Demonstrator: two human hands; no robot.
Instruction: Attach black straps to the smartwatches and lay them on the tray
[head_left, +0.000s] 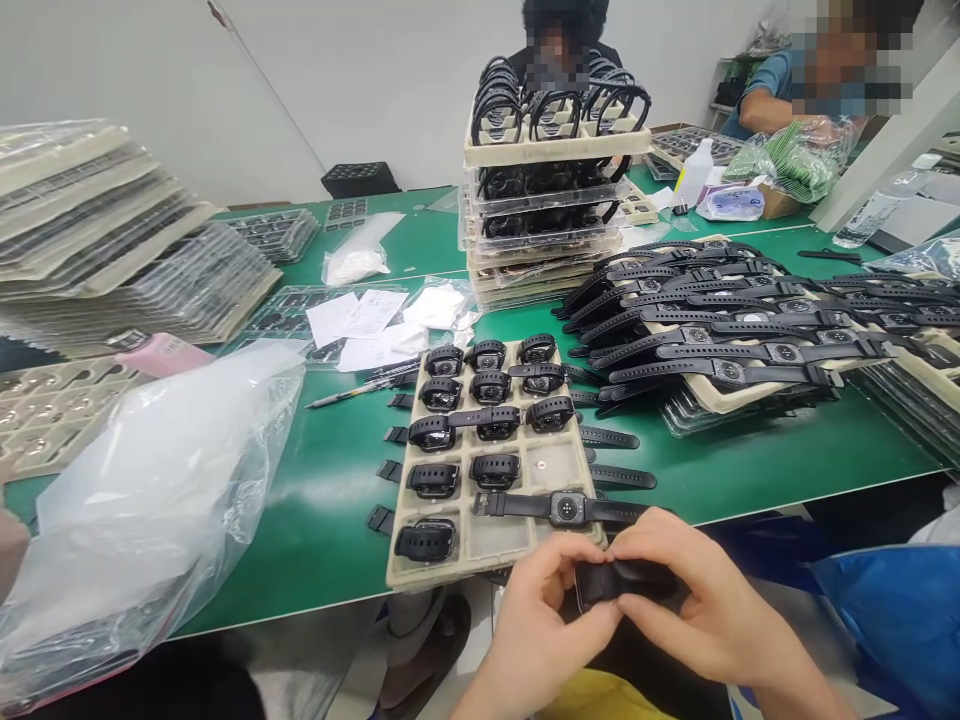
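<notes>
My left hand (534,612) and my right hand (694,600) are closed together on one black smartwatch (616,580), held just below the table's front edge. Fingers of both hands pinch its strap and case. Right in front of them lies a beige pulp tray (551,462) with several black watches in its pockets. One watch with its strap laid out flat (564,507) rests across the tray's near right corner.
A heap of strapped watches (720,320) covers trays at the right. Stacked trays of watches (551,200) stand behind. Clear plastic bags (142,510) and tray stacks (112,240) fill the left. A pen (352,391) and papers lie on the green mat. Two people sit across the table.
</notes>
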